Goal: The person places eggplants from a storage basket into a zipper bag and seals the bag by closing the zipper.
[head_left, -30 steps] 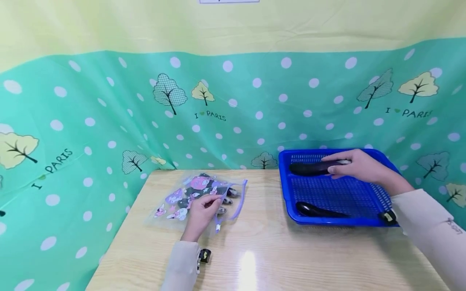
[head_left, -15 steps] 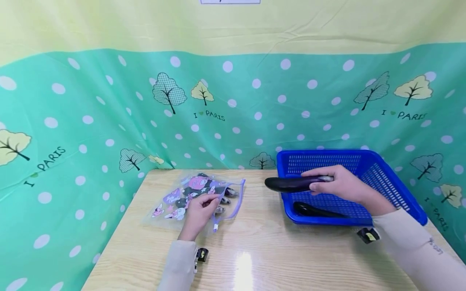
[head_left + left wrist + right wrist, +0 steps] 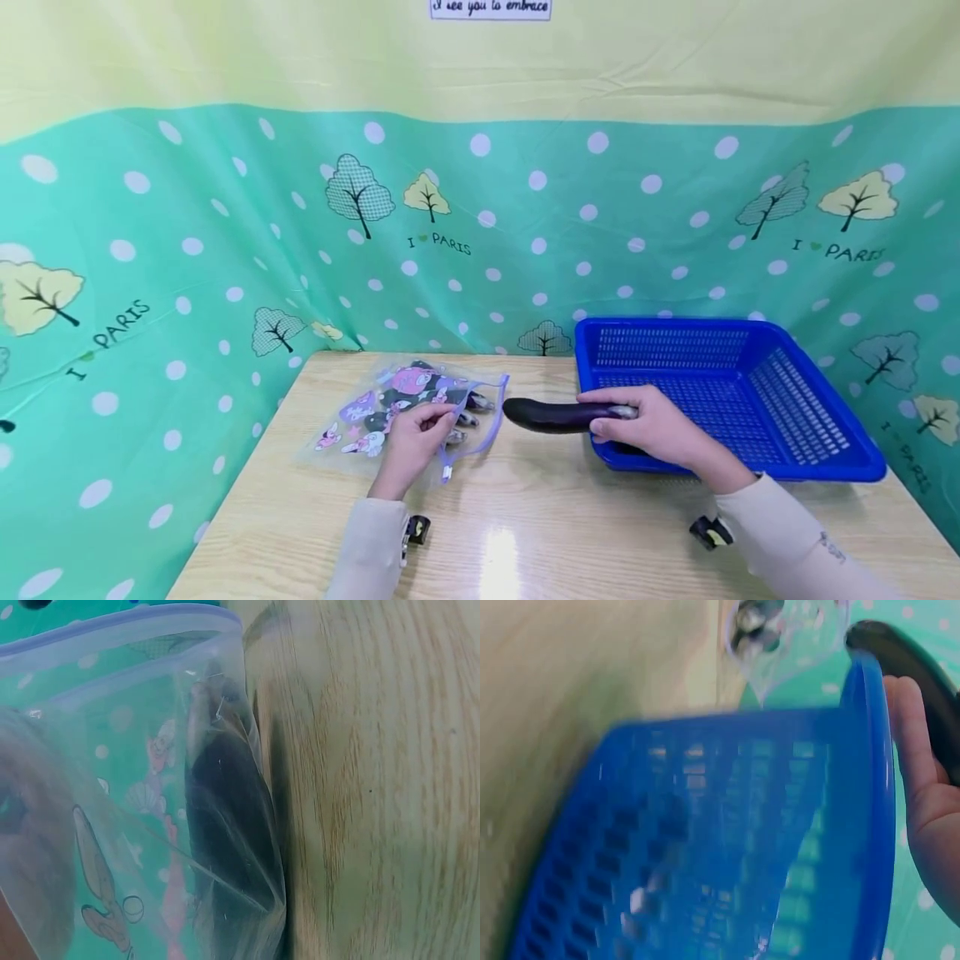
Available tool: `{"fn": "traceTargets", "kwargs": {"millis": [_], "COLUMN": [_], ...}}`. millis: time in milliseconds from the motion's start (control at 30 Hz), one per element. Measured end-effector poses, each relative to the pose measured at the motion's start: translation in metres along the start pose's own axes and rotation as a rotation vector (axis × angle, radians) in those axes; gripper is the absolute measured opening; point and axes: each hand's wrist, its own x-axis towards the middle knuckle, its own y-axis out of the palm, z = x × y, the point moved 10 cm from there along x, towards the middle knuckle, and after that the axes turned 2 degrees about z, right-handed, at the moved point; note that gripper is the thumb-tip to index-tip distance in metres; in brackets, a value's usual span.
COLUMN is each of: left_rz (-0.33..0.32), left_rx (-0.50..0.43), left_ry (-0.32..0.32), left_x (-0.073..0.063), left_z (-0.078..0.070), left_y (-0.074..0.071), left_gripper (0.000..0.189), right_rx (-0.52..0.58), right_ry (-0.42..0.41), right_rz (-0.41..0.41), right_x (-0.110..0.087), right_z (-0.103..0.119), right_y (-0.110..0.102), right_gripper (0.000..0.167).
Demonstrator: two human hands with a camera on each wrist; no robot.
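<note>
In the head view my left hand (image 3: 415, 437) pinches the upper layer of a clear, cartoon-printed zip bag (image 3: 363, 417) at its mouth. Several eggplants lie inside, their stem ends toward the purple zip; one bagged eggplant (image 3: 232, 825) fills the middle of the left wrist view. My right hand (image 3: 648, 425) grips a dark eggplant (image 3: 551, 415) by its stem end, thumb below and fingers above. Its rounded tip points left, just right of the bag's opening. In the right wrist view the held eggplant (image 3: 919, 679) shows beyond the basket rim.
A blue perforated basket (image 3: 813, 400) stands at the right, its front left corner under my right hand. Another eggplant in it is mostly hidden by that hand. The wooden table (image 3: 315, 542) meets a green dotted curtain (image 3: 525, 275) at the back.
My right hand has lifted the eggplant out of the basket and carried it left and toward the front, up to the bag's mouth. My left hand keeps its pinch on the bag.
</note>
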Motion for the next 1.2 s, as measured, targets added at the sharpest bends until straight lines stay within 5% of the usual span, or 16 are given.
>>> {"fn": "traceTargets", "kwargs": {"millis": [367,700,1200], "left_rz": [-0.011,-0.049,-0.024], "left_rx": [-0.008,-0.035,0.023], "left_ry": [0.023,0.005,0.047], "left_x": [0.001,0.001,0.001], "left_z": [-0.004,-0.002,-0.010], "left_y": [-0.001,-0.006,-0.003], "left_gripper": [0.013,0.014,0.013], "right_rx": [0.195,0.226,0.335], "right_ry": [-0.015,-0.022,-0.010], "right_rz": [0.016,-0.019,-0.036], "right_x": [0.017,0.034,0.063], "right_z": [0.002,-0.002,-0.020], "right_y": [0.048,0.082,0.115], "right_gripper": [0.047,0.047,0.043]}}
